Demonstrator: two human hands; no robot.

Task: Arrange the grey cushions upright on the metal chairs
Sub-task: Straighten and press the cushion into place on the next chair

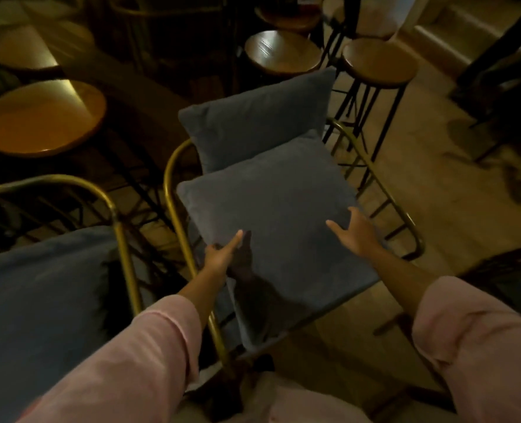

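Note:
A large grey cushion (271, 203) lies tilted across the seat of a brass-framed metal chair (173, 190). Behind it a second grey cushion (253, 123) leans upright at the chair's far end. My left hand (222, 254) grips the near cushion's left edge, thumb on top and fingers underneath. My right hand (356, 230) holds its right edge with fingers spread over the fabric. Another grey cushion (39, 294) rests on a second metal chair (112, 209) to the left.
Round wooden tables (42, 117) stand at the left. Wooden bar stools (378, 62) on thin black legs stand behind the chair. Bare floor (454, 184) opens to the right. The room is dim.

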